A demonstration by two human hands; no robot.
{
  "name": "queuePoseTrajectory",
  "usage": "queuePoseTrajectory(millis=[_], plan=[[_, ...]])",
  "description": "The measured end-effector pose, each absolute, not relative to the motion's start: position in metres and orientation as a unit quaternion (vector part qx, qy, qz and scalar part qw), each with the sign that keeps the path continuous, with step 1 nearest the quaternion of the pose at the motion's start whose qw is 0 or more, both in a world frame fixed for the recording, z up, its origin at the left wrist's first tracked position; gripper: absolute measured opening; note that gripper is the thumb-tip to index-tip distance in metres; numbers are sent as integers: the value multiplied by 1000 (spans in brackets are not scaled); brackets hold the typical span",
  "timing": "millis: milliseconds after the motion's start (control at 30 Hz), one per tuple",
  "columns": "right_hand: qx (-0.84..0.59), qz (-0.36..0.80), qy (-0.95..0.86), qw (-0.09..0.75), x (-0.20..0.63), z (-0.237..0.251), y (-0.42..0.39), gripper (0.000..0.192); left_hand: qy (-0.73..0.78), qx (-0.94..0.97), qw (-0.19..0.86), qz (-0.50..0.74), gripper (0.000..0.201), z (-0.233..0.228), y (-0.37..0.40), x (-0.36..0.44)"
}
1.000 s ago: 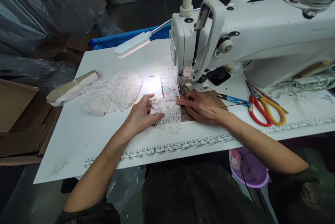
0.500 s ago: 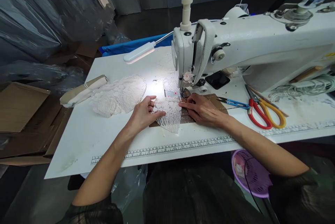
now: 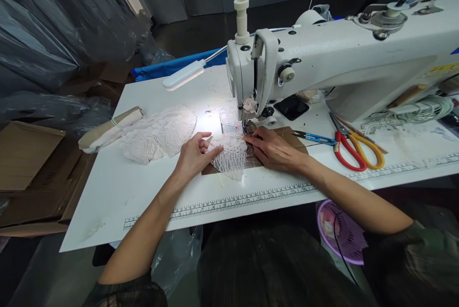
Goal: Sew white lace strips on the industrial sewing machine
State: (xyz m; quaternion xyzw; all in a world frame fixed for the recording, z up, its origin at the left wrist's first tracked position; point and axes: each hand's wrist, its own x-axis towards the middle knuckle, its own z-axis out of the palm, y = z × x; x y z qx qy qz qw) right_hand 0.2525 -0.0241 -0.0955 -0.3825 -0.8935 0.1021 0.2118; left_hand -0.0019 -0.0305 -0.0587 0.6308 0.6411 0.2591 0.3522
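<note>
A piece of white lace (image 3: 231, 156) lies on a brown cardboard sheet (image 3: 287, 137) in front of the needle of a white sewing machine (image 3: 322, 68). My left hand (image 3: 195, 154) rests on the lace's left edge, thumb and fingers pinching it lightly. My right hand (image 3: 274, 150) lies flat on the lace's right edge and the cardboard, fingertips pointing toward the presser foot (image 3: 247, 126). Both hands press the lace to the table.
A heap of white lace pieces (image 3: 158, 134) and a rolled cream cloth (image 3: 107, 129) lie at left. Blue thread snips (image 3: 315, 139) and red and yellow scissors (image 3: 355, 149) lie at right. A gooseneck lamp (image 3: 184, 75) lights the needle area. A purple basket (image 3: 337, 235) sits below the white table (image 3: 118, 187).
The lace has crept a little toward the needle with both hands following it. My left thumb has closed in on the lace's edge. The camera has shifted slightly.
</note>
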Motion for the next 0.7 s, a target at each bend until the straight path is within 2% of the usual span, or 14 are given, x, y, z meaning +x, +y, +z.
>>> queuePoseTrajectory(millis=[200,400,567,700], plan=[[-378,103,-897,203,253,-96,-22,41,632,650,373,197,66,-48,-40,0],[-378,145,-883,238,254,-95,-17,44,624,623,415,223,65,-52,-40,0],[-395,93,-896,183,249,-89,-18,44,647,584,432,230,67,-48,-38,4],[-396,87,-895,184,247,-90,-20,43,647,583,433,234,66,-48,-38,3]])
